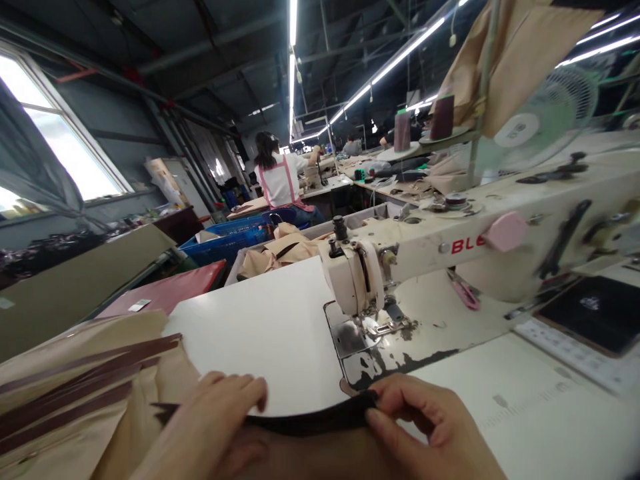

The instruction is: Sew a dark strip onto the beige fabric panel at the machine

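1. We have both hands on a dark strip (320, 420) at the near edge of the white surface (265, 333), at 6 o'clock from the sewing machine (450, 253).
2. Our left hand (210, 427) lies flat with fingers spread on the strip's left part, pressing it down rather than gripping it.
3. Our right hand (435, 427) is closed on the strip's right end, pinching it between thumb and fingers.
4. The hands are well apart, with the strip stretched between them.
5. The strip's long axis runs from 9 o'clock to 3 o'clock, along the surface's edge, and its right end rises slightly toward the needle plate (360, 347).
6. We judge the step in hand to be straightening and lining up the strip before feeding it; it is not yet under the presser foot (385, 325), which sits at 12 o'clock from our right hand.
7. The next move, as we judge it, calls for turning the pinched end toward 12 o'clock so that it enters the foot squarely, with the left hand keeping the rest flat.
8. A tan fabric pile (75, 387) with more dark strips on it lies at 9 o'clock, just beside our left hand.
9. A person (280, 177) works well away at 11 o'clock.
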`<state>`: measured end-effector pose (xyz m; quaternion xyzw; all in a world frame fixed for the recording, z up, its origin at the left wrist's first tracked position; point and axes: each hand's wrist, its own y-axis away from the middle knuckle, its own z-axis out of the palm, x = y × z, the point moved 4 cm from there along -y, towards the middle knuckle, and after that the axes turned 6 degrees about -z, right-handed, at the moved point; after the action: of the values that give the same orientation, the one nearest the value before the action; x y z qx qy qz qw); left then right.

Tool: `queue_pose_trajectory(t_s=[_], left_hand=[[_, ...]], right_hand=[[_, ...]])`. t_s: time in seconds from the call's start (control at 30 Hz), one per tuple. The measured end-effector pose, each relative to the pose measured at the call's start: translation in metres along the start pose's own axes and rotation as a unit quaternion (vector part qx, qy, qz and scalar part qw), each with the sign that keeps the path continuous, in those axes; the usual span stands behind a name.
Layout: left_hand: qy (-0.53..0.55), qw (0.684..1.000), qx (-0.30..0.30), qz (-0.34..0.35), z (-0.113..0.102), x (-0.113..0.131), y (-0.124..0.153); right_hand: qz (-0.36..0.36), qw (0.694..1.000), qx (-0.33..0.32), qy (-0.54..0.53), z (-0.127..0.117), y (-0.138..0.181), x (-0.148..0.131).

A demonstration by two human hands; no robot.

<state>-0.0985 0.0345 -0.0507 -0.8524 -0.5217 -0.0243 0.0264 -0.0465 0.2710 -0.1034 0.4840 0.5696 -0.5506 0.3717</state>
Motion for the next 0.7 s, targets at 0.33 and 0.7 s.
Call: queue_pose_trajectory(t_s=[0.33,0.7], left_hand=[[0.178,0.965,0.123,0.15,0.024,0.083,-0.02],[0.057,0.968,0.227,0.096,0.041,0.083,-0.013]], right_hand=[[0.096,0.984,0.066,-0.137,0.002,0.002,0.001],[0.151,0.976,-0.04,-0.15,0.009,0.001,0.015]])
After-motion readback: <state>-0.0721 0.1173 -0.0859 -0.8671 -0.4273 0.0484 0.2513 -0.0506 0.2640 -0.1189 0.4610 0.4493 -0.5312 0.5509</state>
